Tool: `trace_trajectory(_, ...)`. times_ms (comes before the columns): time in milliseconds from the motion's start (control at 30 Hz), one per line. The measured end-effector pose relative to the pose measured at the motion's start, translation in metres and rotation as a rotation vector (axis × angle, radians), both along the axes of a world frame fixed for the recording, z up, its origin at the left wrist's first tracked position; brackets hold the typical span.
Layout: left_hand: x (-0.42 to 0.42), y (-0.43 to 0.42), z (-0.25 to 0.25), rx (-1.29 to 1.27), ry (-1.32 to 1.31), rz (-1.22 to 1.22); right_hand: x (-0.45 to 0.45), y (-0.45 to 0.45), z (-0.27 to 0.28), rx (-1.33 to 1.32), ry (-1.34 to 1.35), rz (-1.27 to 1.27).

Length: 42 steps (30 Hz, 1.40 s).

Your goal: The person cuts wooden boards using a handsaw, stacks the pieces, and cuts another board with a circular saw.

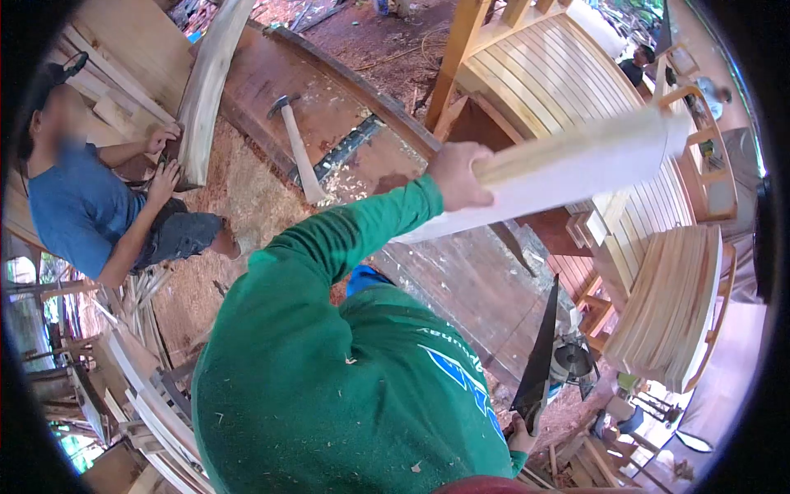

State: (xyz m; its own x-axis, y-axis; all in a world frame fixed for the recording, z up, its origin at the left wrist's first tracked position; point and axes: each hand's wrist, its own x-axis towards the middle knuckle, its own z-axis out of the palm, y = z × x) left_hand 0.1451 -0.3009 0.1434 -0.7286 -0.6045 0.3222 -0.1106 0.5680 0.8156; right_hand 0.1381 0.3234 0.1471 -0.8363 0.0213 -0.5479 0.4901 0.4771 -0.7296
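- Workbench [485,288], long, flat and of worn brown wood, runs diagonally before you, with pale shavings scattered on part of its top.
- Curved framework of narrow, pale wooden slats [568,66] stands beyond the bench, at the upper right of your view.
- Co-worker in a blue T-shirt [74,198] is at your left, both hands at the lower end of a long, curved, pale wooden plank [206,90].
- Thick bundle of curved, light-coloured wooden strips [671,305] stands at the right, its strips close against one another.
- Long, flat, pale wooden board [576,165], slightly blurred, is in your left hand [465,177]. It slants up to the right across the bench, its far end in front of the slatted framework; you cannot tell from this view whether it touches the bench.
- Tapering, dark metal saw [539,354] is in your right hand [518,435], its narrow tip pointing up the view near the bench's side, its handle mostly hidden.
- Straight, blackened bar with pale worn patches [350,148] lies on the bench top.
- Metal-headed hammer with a pale wooden handle [300,152] lies just beside that bar, the handle's end near the shavings.
- Your hands are the smallest: the left, out of a green sleeve [387,210], clamps the board by its upper-left edge, fingers and thumb pressed to the wood; the right, partly covered by your shirt, is curled about the saw's handle end.
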Motion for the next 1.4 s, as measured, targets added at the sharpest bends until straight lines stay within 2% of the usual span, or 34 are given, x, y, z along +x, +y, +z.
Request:
trace_trajectory(100, -0.011, -0.023, 0.009, 0.330, 0.007, 0.030, -0.002, 0.003, -0.002, 0.032, 0.026, 0.002)
trace_trajectory(200, -0.010, -0.044, 0.002, 0.627, 0.132, -0.067, 0.001, -0.002, -0.001, 0.035, 0.039, -0.029)
trace_trajectory(233, -0.011, -0.052, -0.013, 0.547, 0.114, -0.093, 0.002, 0.007, -0.010, 0.028, 0.051, -0.035)
trace_trajectory(267, -0.010, -0.051, -0.029, 0.626, 0.141, -0.050, 0.001, 0.015, -0.018, 0.020, 0.062, -0.041)
trace_trajectory(367, 0.014, -0.019, -0.031, 0.860, 0.243, 0.090, 0.006, 0.014, -0.018, 0.048, 0.051, -0.062)
trace_trajectory(533, 0.037, 0.009, -0.107, 1.229, 0.383, 0.334, 0.006, -0.007, 0.007, 0.030, 0.032, -0.102)
trace_trajectory(633, 0.058, 0.015, -0.152, 1.460, 0.175, 0.590, 0.004, -0.019, 0.022, 0.051, 0.011, -0.109)
trace_trajectory(733, 0.068, 0.033, -0.168, 1.255, 0.094, 0.836, -0.002, -0.010, 0.023, 0.042, 0.008, -0.091)
trace_trajectory(800, 0.070, 0.042, -0.173, 1.286, 0.126, 0.871, -0.008, -0.011, 0.024, 0.043, 0.012, -0.092)
trace_trajectory(867, 0.069, 0.047, -0.200, 1.336, 0.114, 0.945, -0.010, -0.017, 0.031, 0.066, 0.024, -0.111)
trace_trajectory(933, 0.065, 0.048, -0.189, 1.341, 0.047, 1.022, -0.012, -0.011, 0.027, 0.077, 0.038, -0.145)
trace_trajectory(1000, 0.059, 0.052, -0.171, 1.316, 0.039, 1.035, -0.014, -0.007, 0.026, 0.069, 0.027, -0.157)
trace_trajectory(1067, 0.056, 0.053, -0.199, 1.303, 0.078, 0.990, -0.015, -0.007, 0.030, 0.041, -0.010, -0.142)
trace_trajectory(1133, 0.049, 0.052, -0.205, 1.234, 0.127, 0.928, -0.014, -0.019, 0.037, 0.063, -0.008, -0.145)
trace_trajectory(1233, 0.032, 0.048, -0.202, 1.187, 0.048, 0.909, -0.013, -0.035, 0.046, 0.079, -0.001, -0.143)
trace_trajectory(1333, 0.025, 0.036, -0.234, 1.125, -0.137, 0.874, -0.011, -0.038, 0.043, 0.085, 0.010, -0.156)
trace_trajectory(1400, 0.021, 0.031, -0.241, 1.087, -0.058, 0.804, -0.011, -0.034, 0.040, 0.080, 0.011, -0.139)
